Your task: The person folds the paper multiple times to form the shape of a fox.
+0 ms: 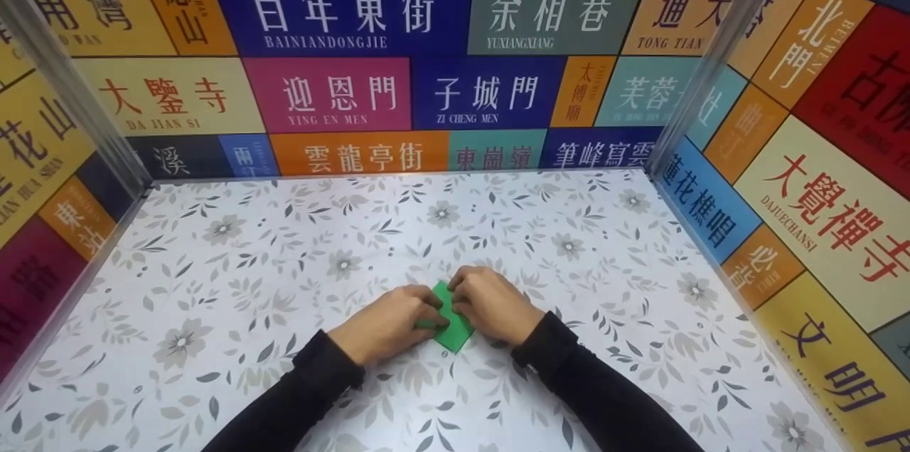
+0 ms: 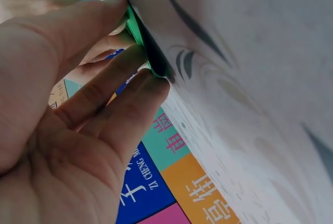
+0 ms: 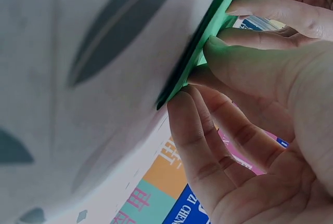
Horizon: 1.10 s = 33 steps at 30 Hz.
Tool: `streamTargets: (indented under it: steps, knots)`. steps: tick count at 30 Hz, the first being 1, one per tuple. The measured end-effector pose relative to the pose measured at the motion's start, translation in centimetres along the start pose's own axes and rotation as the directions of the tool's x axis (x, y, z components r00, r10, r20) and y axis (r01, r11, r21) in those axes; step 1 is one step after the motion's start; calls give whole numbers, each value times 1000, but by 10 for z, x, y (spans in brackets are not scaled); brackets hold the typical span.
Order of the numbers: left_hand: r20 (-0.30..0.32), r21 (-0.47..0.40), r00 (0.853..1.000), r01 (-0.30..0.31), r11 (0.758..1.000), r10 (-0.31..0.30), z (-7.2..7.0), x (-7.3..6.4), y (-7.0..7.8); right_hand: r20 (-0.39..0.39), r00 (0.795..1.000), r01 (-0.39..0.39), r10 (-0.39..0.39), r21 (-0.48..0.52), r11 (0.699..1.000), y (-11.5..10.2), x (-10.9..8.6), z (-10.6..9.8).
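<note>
A small folded piece of green paper (image 1: 457,332) lies on the flower-patterned tabletop, one corner pointing toward the person. From its left side the left hand (image 1: 389,324) holds it, thumb and fingertips at the edge. On the other side the right hand (image 1: 498,306) pinches the upper right part between thumb and fingers. In the left wrist view the green paper (image 2: 136,31) shows edge-on, with a dark gap under one layer. The right wrist view has the right thumb against the folded green paper (image 3: 223,11), other fingertips by its lower corner.
The white tabletop (image 1: 284,281) carries grey leaves and flowers. Panels printed with coloured blocks and large characters stand behind it (image 1: 327,93) and along both sides. Clear strips (image 1: 686,68) run up the back corners.
</note>
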<state>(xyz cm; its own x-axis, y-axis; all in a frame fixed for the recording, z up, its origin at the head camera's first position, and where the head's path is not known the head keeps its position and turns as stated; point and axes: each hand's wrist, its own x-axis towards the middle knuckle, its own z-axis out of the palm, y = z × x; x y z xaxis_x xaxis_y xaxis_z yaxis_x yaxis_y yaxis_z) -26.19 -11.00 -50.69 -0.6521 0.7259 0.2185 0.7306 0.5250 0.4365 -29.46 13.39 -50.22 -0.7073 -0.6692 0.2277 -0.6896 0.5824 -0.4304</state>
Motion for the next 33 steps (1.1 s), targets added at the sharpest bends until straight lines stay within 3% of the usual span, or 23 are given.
streamTargets:
  steps: [16, 33]
  knots:
    - [23, 33, 999, -42, 999, 42, -5, -3, -1, -14, 1000, 18, -18, 2, 1000, 2, 2, 0]
    - [-3, 122, 999, -50, 991, 51, -2, -5, 5, -12, 1000, 17, -17, -13, 1000, 2, 6, -2]
